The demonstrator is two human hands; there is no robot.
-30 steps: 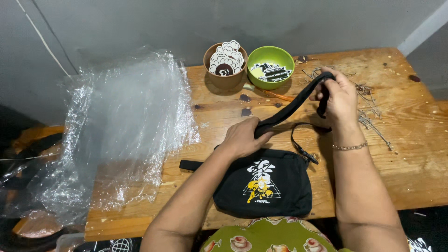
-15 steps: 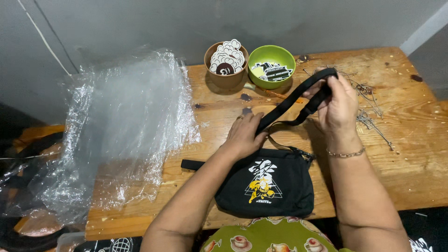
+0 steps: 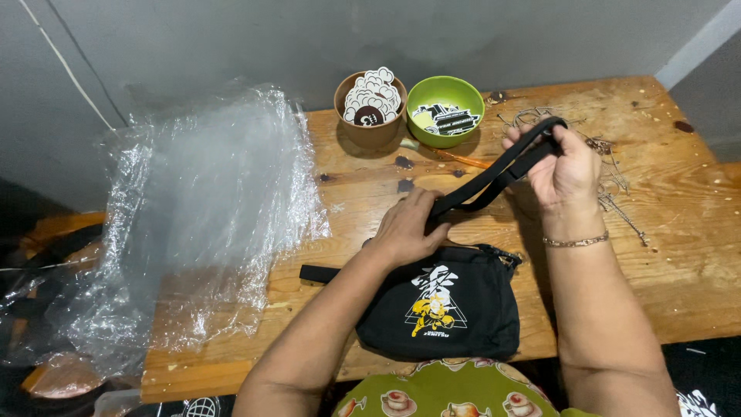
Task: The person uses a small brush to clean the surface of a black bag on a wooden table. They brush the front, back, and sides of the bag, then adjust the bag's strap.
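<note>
Head view: left hand pinches black strap nr black pouch on table; right hand grips strap's folded end (fingertips hidden). Pouch's near edge cut off.

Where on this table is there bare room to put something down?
Bare wood lies right of the right hand toward the table edge, and between the plastic sheet and left hand. Crowded: around the bowls and chains.

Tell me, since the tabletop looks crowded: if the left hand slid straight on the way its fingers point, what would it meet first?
Probably the black strap that the left hand already pinches; beyond it, bare wooden table. Depth is unclear.
</note>
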